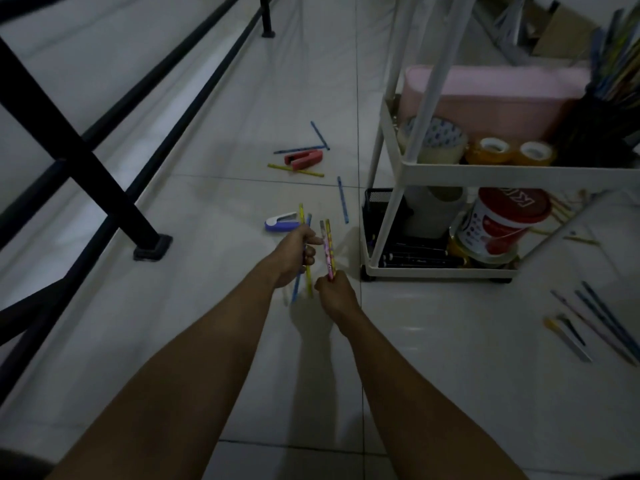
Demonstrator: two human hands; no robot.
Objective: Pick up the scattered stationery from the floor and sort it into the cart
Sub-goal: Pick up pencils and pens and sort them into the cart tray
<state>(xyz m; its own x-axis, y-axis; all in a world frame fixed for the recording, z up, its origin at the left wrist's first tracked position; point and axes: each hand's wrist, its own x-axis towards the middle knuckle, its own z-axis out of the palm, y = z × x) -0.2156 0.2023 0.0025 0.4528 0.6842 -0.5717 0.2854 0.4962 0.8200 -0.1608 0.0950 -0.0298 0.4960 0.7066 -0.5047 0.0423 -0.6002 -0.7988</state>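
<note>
I hold pencils in both hands at the centre of the frame. My left hand grips a yellow pencil and a blue one, fingers curled round them; my right hand pinches a pink patterned pencil with another tight against it, tips pointing up the frame. The rest of the stationery lies on the floor above my hands: a blue stapler just beyond my left hand, a blue pencil toward the cart, a red stapler among more pencils further up. Another cluster of pencils lies at lower right.

Passing pencils between my hands, I think one could slip and roll, since my grips are loose bundles near mid-shaft. Reaching for more with full hands risks the same.

The light is dim; how many pencils my right hand holds I cannot tell. The cart's top is cut off, its dark holder at upper right blurred.
</note>
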